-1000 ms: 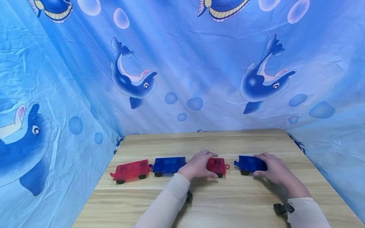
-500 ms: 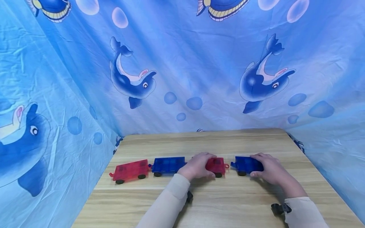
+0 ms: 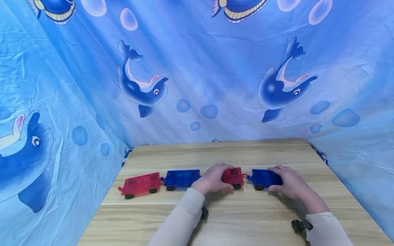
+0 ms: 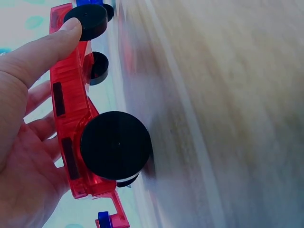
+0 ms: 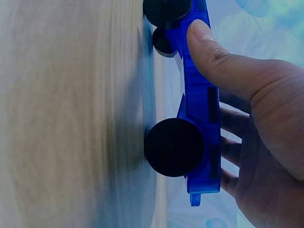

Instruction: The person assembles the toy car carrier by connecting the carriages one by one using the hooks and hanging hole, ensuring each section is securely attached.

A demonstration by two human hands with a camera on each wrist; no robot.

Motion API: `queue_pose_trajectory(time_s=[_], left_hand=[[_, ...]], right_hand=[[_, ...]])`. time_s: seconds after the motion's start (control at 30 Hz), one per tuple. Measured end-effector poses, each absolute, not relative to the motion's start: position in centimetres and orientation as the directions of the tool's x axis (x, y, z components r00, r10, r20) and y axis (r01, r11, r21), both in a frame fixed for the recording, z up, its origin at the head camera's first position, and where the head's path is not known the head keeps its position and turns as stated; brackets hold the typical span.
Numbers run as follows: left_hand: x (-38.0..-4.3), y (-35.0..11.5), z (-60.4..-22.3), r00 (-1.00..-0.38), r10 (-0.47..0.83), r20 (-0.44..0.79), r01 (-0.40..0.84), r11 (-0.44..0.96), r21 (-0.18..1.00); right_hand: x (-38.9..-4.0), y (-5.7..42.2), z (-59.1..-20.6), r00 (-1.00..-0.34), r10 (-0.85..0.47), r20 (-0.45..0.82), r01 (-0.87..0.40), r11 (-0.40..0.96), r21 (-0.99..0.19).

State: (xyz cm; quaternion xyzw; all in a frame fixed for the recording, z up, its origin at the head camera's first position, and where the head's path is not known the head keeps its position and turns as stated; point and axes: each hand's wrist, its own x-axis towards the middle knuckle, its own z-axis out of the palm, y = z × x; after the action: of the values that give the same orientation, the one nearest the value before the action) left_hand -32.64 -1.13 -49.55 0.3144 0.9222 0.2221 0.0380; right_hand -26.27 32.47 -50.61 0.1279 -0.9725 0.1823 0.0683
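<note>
My left hand [image 3: 213, 179] grips a red see-through toy train wagon [image 3: 232, 176] by its sides, thumb on the near side by a black wheel [image 4: 116, 145]. Its right end looks slightly raised off the table. Farther right, my right hand [image 3: 289, 182] holds a blue toy train wagon [image 3: 261, 177], thumb near and fingers on the far side. The red wagon's ring [image 3: 245, 176] and the blue wagon's hook [image 3: 250, 178] are very close; whether they touch I cannot tell. In the left wrist view, a blue peg [image 4: 103, 220] sits at the red wagon's other coupling.
A second blue wagon [image 3: 183, 178] stands left of my left hand, joined to another red wagon [image 3: 143, 184] at the far left. All are on a wooden table [image 3: 234, 218]. A blue dolphin-print curtain [image 3: 197, 85] hangs behind and at both sides.
My right hand has slid the blue wagon left, narrowing the gap to the red wagon. The red wagon's right end has risen a little in my left hand.
</note>
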Motion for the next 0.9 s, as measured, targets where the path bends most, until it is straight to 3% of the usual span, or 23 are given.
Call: queue_pose_trajectory(time_s=[0.9], left_hand=[[-32.4, -0.1, -49.8, -0.787, 0.610, 0.091, 0.586, 0.694, 0.418]], right_hand=[[-26.5, 31.9, -50.6, -0.954, -0.231, 0.189, -0.283, 0.901, -0.329]])
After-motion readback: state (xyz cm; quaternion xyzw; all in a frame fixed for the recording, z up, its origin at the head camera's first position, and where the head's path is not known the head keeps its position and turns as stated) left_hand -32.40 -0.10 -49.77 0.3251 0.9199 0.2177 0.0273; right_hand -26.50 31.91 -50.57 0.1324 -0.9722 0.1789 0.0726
